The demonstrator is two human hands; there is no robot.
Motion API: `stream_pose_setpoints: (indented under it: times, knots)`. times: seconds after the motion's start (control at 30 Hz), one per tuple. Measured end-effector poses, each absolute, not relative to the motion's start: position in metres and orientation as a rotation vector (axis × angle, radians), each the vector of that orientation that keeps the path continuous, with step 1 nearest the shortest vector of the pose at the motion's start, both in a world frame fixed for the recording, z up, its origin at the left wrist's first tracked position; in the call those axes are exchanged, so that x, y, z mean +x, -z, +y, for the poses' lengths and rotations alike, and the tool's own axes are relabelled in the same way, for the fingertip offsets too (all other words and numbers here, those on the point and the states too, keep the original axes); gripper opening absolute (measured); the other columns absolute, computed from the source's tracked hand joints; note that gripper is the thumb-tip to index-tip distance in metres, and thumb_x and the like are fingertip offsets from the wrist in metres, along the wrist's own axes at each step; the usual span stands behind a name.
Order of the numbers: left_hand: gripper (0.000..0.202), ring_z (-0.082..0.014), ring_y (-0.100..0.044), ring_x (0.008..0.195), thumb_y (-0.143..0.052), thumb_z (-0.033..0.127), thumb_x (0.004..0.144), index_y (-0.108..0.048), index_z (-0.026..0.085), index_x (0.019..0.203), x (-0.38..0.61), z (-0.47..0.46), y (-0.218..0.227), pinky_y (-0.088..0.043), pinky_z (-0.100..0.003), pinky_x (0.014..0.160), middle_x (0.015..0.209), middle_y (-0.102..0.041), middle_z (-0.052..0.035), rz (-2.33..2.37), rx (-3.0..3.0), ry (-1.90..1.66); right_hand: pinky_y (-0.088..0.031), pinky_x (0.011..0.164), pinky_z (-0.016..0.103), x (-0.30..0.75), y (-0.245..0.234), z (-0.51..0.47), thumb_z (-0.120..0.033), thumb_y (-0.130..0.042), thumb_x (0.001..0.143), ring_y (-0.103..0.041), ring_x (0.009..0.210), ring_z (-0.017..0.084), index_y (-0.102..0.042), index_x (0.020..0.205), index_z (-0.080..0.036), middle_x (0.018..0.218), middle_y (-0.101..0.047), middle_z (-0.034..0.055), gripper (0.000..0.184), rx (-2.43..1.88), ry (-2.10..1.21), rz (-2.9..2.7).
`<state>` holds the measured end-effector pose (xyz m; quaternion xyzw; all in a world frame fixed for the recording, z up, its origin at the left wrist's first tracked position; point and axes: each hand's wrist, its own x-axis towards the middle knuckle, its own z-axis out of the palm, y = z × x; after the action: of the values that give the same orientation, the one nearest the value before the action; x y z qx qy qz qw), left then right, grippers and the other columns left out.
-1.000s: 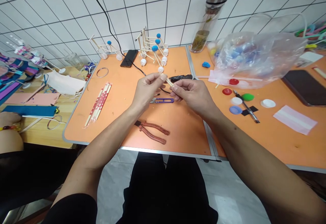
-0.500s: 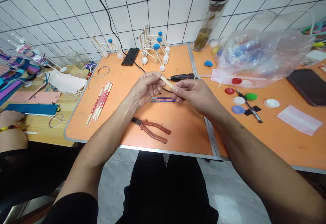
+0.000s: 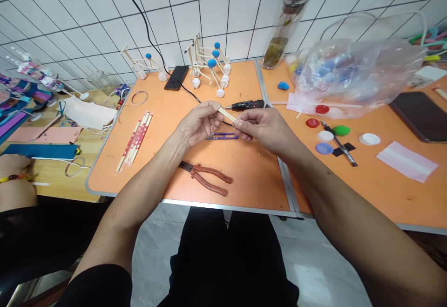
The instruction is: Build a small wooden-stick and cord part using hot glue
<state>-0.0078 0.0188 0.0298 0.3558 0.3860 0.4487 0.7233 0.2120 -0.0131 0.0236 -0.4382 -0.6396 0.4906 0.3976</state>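
Short pale wooden sticks [image 3: 227, 115], side by side, are pinched above the orange table. Fingertips of my left hand [image 3: 199, 124] close on their left end, while my right hand [image 3: 261, 126] grips the right end between thumb and fingers. Just beneath lie purple-handled thread snips [image 3: 225, 136], partly covered by my left hand. A black pen-shaped tool [image 3: 247, 105] with a cord rests behind my right hand. Closer to me, pliers [image 3: 209, 179] with reddish-brown handles lie with their jaws near my left forearm.
Stick frames [image 3: 209, 62] with blue balls and white wheels stand by the wall, near a phone [image 3: 176, 78]. Wrapped chopsticks [image 3: 134, 143] lie left. To the right are bottle caps [image 3: 324, 148], a marker-like pen [image 3: 344, 148], a plastic bag [image 3: 363, 74] and a tea bottle [image 3: 279, 46]. Another person's arm [image 3: 16, 181] rests far left.
The whole view has shifted slightly, so the things on the table appear a little further left. Both hands keep the same hold on the sticks.
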Motion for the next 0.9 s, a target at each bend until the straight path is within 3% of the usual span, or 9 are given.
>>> stream_pose_setpoints:
  times: [0.13,0.27,0.37,0.5,0.63,0.77,0.9]
  knots:
    - [0.027,-0.0089,-0.067,0.060,-0.093,0.031,0.095,-0.070,0.019,0.086,-0.016,0.020,-0.034,-0.051,-0.017,0.059,0.075,-0.077,-0.0006,0.968,1.041,-0.991,-0.046,0.062,0.030,0.216,-0.023,-0.011,-0.049,-0.084,0.096,-0.061,0.061,0.015,-0.076,0.078,-0.020,0.071,-0.075,0.0038,0.035,-1.172,-1.197,-1.681]
    - [0.035,-0.0136,-0.074,0.079,-0.100,0.049,0.089,-0.083,0.019,0.095,-0.026,0.017,-0.040,-0.055,-0.021,0.071,0.094,-0.084,-0.0056,1.023,1.500,-0.970,-0.037,0.065,0.033,0.221,-0.025,-0.009,-0.035,-0.076,0.098,-0.059,0.065,0.017,-0.073,0.072,-0.021,0.065,-0.070,0.0023,0.029,-1.301,-0.881,-1.950]
    - [0.029,-0.0178,-0.073,0.081,-0.095,0.046,0.092,-0.089,0.018,0.098,-0.028,0.014,-0.040,-0.054,-0.025,0.072,0.089,-0.083,-0.0061,0.996,1.740,-0.801,-0.032,0.067,0.036,0.225,-0.028,-0.010,-0.028,-0.071,0.097,-0.056,0.066,0.019,-0.076,0.075,-0.021,0.066,-0.068,0.0026,0.023,-1.340,-0.640,-2.131]
    - [0.018,-0.0175,-0.069,0.075,-0.085,0.035,0.097,-0.090,0.019,0.091,-0.025,0.011,-0.037,-0.047,-0.026,0.069,0.083,-0.080,-0.0046,0.979,1.888,-0.682,-0.030,0.071,0.038,0.228,-0.033,-0.013,-0.023,-0.066,0.098,-0.055,0.068,0.020,-0.079,0.082,-0.021,0.070,-0.069,0.0044,0.021,-1.340,-0.552,-2.299]
    - [0.023,-0.0158,-0.064,0.071,-0.082,0.039,0.102,-0.092,0.020,0.092,-0.021,0.008,-0.038,-0.043,-0.026,0.067,0.080,-0.078,-0.0033,0.924,1.970,-0.578,-0.026,0.073,0.038,0.227,-0.035,-0.017,-0.025,-0.063,0.105,-0.055,0.071,0.021,-0.079,0.083,-0.021,0.075,-0.072,0.0066,0.027,-1.309,-0.465,-2.441]
    - [0.037,-0.0138,-0.058,0.062,-0.082,0.046,0.104,-0.087,0.020,0.078,-0.015,0.003,-0.035,-0.040,-0.025,0.061,0.070,-0.073,-0.0025,0.918,1.986,-0.535,-0.027,0.074,0.038,0.227,-0.034,-0.018,-0.029,-0.060,0.111,-0.059,0.076,0.023,-0.079,0.086,-0.020,0.081,-0.076,0.0086,0.032,-1.295,-0.390,-2.500]
    - [0.040,-0.0140,-0.063,0.059,-0.084,0.049,0.104,-0.085,0.019,0.077,-0.012,0.002,-0.032,-0.044,-0.025,0.059,0.071,-0.078,-0.0067,0.944,1.936,-0.547,-0.031,0.073,0.038,0.228,-0.031,-0.017,-0.028,-0.061,0.112,-0.064,0.079,0.025,-0.080,0.087,-0.020,0.082,-0.077,0.0098,0.032,-1.321,-0.356,-2.514]
